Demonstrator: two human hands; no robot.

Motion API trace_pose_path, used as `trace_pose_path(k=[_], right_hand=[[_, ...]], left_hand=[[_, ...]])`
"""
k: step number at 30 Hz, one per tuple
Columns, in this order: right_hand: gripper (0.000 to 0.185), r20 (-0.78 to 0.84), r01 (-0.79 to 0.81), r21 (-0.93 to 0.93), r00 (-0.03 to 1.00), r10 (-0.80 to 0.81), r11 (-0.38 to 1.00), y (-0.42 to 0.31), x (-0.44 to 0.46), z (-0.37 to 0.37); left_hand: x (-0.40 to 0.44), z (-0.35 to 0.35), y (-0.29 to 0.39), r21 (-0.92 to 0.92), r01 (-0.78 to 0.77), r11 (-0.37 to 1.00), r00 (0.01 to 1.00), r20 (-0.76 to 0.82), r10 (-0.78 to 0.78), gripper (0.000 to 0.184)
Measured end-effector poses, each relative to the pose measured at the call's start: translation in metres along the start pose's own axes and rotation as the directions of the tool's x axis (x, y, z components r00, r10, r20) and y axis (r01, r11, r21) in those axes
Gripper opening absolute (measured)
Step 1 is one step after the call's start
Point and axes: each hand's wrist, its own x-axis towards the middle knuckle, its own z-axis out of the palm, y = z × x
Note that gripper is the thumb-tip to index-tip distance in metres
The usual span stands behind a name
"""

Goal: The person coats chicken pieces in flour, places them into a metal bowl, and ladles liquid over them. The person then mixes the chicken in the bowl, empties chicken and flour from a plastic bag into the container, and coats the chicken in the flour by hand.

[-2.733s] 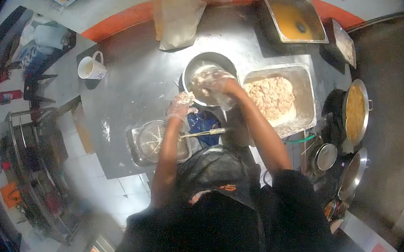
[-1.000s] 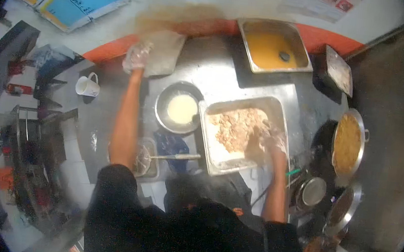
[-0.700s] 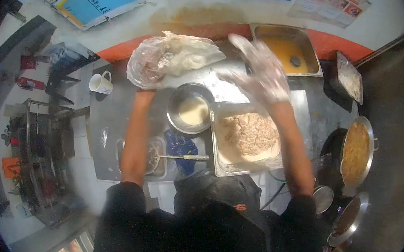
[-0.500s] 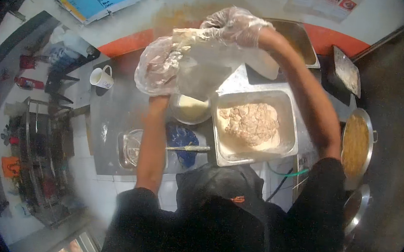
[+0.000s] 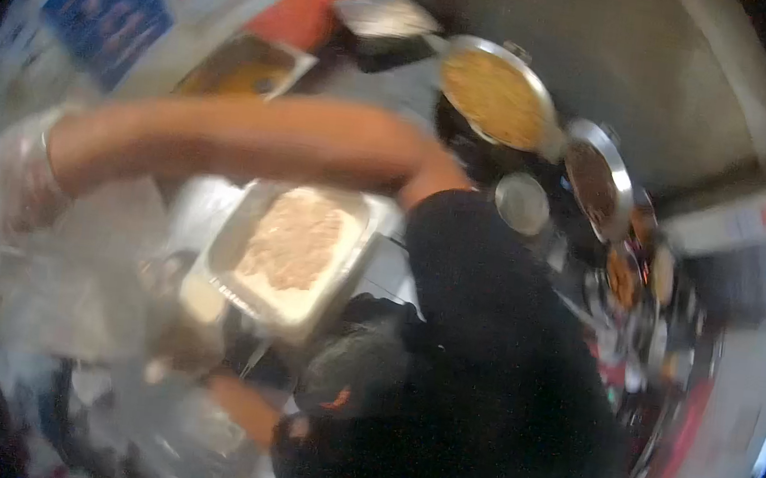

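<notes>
My right hand (image 5: 25, 184), in a clear plastic glove, is at the far left with its fingers closed on what looks like a translucent plastic bag (image 5: 73, 303). The bag hangs blurred below it, toward my left forearm (image 5: 241, 407). My left hand is smeared by motion and partly hidden behind clear plastic, so its fingers do not show. Beneath my right arm stands a deep metal pan (image 5: 248, 307) of white flour, with a lumpy mass of flour-coated meat (image 5: 293, 238) on it. A bowl of pale yellow liquid (image 5: 204, 299) sits beside the pan.
At the back are a rectangular tray with orange-brown contents (image 5: 241, 72) and a flat metal tray (image 5: 385, 15). Rightward stand a round pan of yellow food (image 5: 494, 96), a pan with dark brown contents (image 5: 592, 183) and a pale round vessel (image 5: 521, 203).
My head has turned right, so the scene is rotated and blurred, and more pans show at right. Both hands, with the plastic between them, now appear farther left and lower in view.
</notes>
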Motion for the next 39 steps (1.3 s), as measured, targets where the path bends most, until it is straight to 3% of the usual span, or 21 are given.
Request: trace_pose_path(k=[1,2,4,6,7,8,9,12,13,14,16,17,19,21,23,25,27,28,32,36,39], right_hand=[[0.026,-0.086,-0.084,0.138,0.992,0.097,0.987,-0.021,-0.03,-0.004],[0.026,-0.121,-0.091,0.113,0.987,0.104,0.989,-0.024,-0.056,-0.01],[0.038,-0.178,-0.332,-0.363,0.942,0.285,0.87,-0.009,-0.115,0.002],[0.047,-0.223,-0.479,-0.362,0.877,0.425,0.8,0.0,-0.196,0.018],[0.047,-0.24,-0.612,-0.103,0.78,0.578,0.784,-0.008,-0.225,0.03],[0.045,-0.169,-0.758,-0.17,0.652,0.739,0.63,-0.012,-0.244,0.033],[0.042,-0.357,-0.623,-0.162,0.76,0.543,0.765,0.045,-0.303,0.065],[0.037,-0.206,-0.82,0.271,0.461,0.863,0.503,0.025,-0.312,0.068],[0.035,-0.262,-0.866,0.166,0.422,0.868,0.471,0.039,-0.316,0.073],[0.035,-0.244,-0.862,0.17,0.432,0.868,0.477,0.046,-0.317,0.074],[0.031,-0.3,-0.852,0.295,0.347,0.889,0.432,0.055,-0.318,0.076],[0.031,-0.295,-0.852,0.259,0.379,0.877,0.456,0.038,-0.321,0.098],[0.031,-0.424,-0.8,0.325,0.353,0.834,0.504,0.02,-0.315,0.096],[0.027,-0.474,-0.827,0.245,0.353,0.806,0.506,0.033,-0.318,0.095],[0.029,-0.522,-0.799,0.352,0.265,0.811,0.488,0.028,-0.315,0.081],[0.026,-0.571,-0.789,0.286,0.316,0.758,0.544,0.044,-0.333,0.075],[0.025,-0.66,-0.627,0.413,0.293,0.692,0.66,0.033,-0.329,0.069],[0.02,-0.695,-0.614,0.445,0.223,0.684,0.652,0.027,-0.327,0.068],[0.016,-0.726,-0.622,0.461,0.146,0.672,0.633,0.022,-0.329,0.059],[0.016,-0.724,-0.56,0.491,0.163,0.67,0.667,0.024,-0.33,0.054],[0.019,-0.644,-0.542,0.583,0.146,0.751,0.605,0.023,-0.325,0.053]], left_hand=[[0.006,0.004,0.007,-0.009,-0.037,0.999,0.999,0.009,0.038,0.045],[0.009,0.003,0.013,-0.016,-0.07,0.997,0.997,0.013,0.07,0.045],[0.012,-0.002,0.02,-0.028,-0.119,0.992,0.993,0.006,0.12,0.045],[0.013,-0.008,0.028,-0.031,-0.164,0.986,0.986,0.015,0.165,0.045],[0.013,-0.018,0.031,-0.019,-0.179,0.984,0.984,0.012,0.18,0.046],[0.014,-0.026,0.036,-0.004,-0.199,0.98,0.98,0.011,0.199,0.046],[0.019,-0.026,0.044,-0.005,-0.228,0.974,0.974,0.009,0.228,0.046],[0.023,-0.041,0.058,-0.002,-0.27,0.963,0.962,0.03,0.27,0.046],[0.025,-0.046,0.062,-0.007,-0.284,0.959,0.958,0.034,0.284,0.046],[0.029,-0.048,0.068,-0.013,-0.297,0.955,0.954,0.038,0.298,0.046],[0.033,-0.051,0.077,-0.017,-0.327,0.945,0.944,0.047,0.328,0.047],[0.014,-0.062,0.077,-0.03,-0.353,0.935,0.935,0.019,0.354,0.047],[0.015,-0.064,0.088,-0.043,-0.396,0.917,0.918,0.015,0.397,0.047],[0.018,-0.066,0.097,-0.058,-0.435,0.898,0.899,0.014,0.437,0.047],[0.026,-0.068,0.106,-0.069,-0.462,0.884,0.885,0.026,0.464,0.048],[0.035,-0.066,0.115,-0.08,-0.486,0.87,0.87,0.041,0.49,0.048],[0.04,-0.065,0.122,-0.088,-0.516,0.852,0.852,0.053,0.521,0.048],[0.042,-0.064,0.125,-0.091,-0.528,0.844,0.843,0.06,0.534,0.048],[0.056,-0.052,0.125,-0.165,-0.585,0.794,0.799,0.05,0.599,0.05],[0.061,-0.047,0.137,-0.231,-0.625,0.746,0.774,-0.058,0.631,0.045],[0.061,-0.063,0.157,-0.237,-0.495,0.836,0.856,0.029,0.516,0.04]])
